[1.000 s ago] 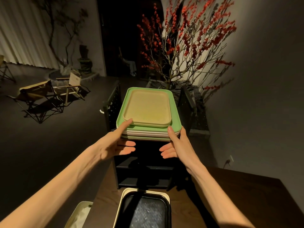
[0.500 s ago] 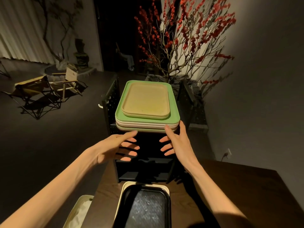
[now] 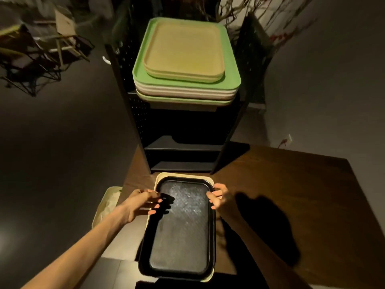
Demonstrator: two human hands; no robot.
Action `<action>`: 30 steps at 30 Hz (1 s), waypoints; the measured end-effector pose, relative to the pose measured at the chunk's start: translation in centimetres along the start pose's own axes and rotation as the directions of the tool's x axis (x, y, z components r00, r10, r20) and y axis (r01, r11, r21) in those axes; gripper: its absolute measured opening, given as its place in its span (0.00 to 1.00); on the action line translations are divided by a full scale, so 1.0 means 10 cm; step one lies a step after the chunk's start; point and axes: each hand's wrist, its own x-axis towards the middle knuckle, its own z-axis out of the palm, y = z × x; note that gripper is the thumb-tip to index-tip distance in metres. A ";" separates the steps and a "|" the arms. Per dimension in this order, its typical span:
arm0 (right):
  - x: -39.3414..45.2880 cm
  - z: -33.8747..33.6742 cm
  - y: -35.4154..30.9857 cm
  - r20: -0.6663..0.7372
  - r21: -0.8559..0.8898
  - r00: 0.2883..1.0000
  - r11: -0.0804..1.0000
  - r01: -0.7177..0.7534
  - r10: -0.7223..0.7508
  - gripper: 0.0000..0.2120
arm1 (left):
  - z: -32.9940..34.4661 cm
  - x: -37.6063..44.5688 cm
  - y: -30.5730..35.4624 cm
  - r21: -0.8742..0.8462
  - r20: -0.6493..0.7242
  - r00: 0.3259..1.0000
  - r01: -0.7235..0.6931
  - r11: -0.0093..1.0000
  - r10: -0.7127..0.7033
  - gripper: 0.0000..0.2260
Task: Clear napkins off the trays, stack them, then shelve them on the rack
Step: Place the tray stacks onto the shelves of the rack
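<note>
A black tray (image 3: 181, 226) lies on a cream tray (image 3: 164, 175) at the near end of the brown table (image 3: 291, 195). My left hand (image 3: 139, 203) curls its fingers over the black tray's left rim near the far corner. My right hand (image 3: 220, 197) grips the right rim opposite it. Beyond the table stands a black rack (image 3: 135, 113), and on its top shelf sits a stack of trays: a beige one (image 3: 183, 51) on a green one (image 3: 231, 65), with several pale ones below. No napkin shows on any tray.
A pale bin (image 3: 107, 203) with crumpled white paper stands on the floor left of the table. The rack's lower shelves (image 3: 181, 146) look dark and bare. Folding chairs (image 3: 41, 51) stand far left. Branches (image 3: 260, 15) rise behind the rack on the right.
Both hands have left the tray stack on the rack and dropped back to the black tray on the table. The camera has tilted down.
</note>
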 end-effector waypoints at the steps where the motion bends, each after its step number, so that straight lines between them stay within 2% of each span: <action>1: -0.04 0.04 0.14 0.037 -0.025 0.998 0.998 -0.054 0.054 0.13 | 0.00 0.05 -0.15 0.012 -0.027 0.999 0.019 1.000 -0.019 0.10; 3: -0.13 0.12 0.42 0.110 -0.043 0.981 0.987 -0.157 0.161 0.14 | 0.03 0.12 -0.42 0.040 -0.078 0.996 0.044 0.998 -0.040 0.08; 6: -0.18 0.33 0.88 0.002 -0.151 0.978 0.967 -0.207 0.210 0.19 | 0.07 0.19 -0.76 0.064 -0.177 0.982 0.075 0.995 -0.063 0.11; 9: -0.27 0.48 1.11 -0.005 -0.174 0.961 0.946 -0.272 0.275 0.14 | 0.08 0.24 -0.99 0.126 -0.244 0.969 0.076 0.989 -0.043 0.13; 11: -0.32 0.52 1.16 0.013 -0.163 0.949 0.937 -0.309 0.315 0.15 | 0.09 0.26 -1.08 0.158 -0.238 0.971 0.074 0.985 -0.035 0.12; 16: -0.32 0.57 1.23 -0.026 -0.138 0.950 0.940 -0.311 0.310 0.17 | 0.08 0.30 -1.23 0.189 -0.197 0.979 0.087 0.978 -0.049 0.15; 21: -0.28 0.62 1.31 -0.040 -0.146 0.948 0.937 -0.318 0.315 0.29 | 0.02 0.34 -1.25 0.150 -0.167 0.982 0.112 0.982 -0.086 0.19; 25: -0.21 0.70 1.36 -0.054 -0.163 0.941 0.926 -0.340 0.336 0.35 | 0.12 0.27 -1.16 0.058 -0.164 0.977 0.150 0.987 -0.138 0.12; 30: -0.28 0.69 1.12 -0.062 -0.214 0.875 0.850 -0.481 0.480 0.24 | 0.15 0.32 -1.08 0.072 -0.148 0.965 0.228 0.971 -0.215 0.01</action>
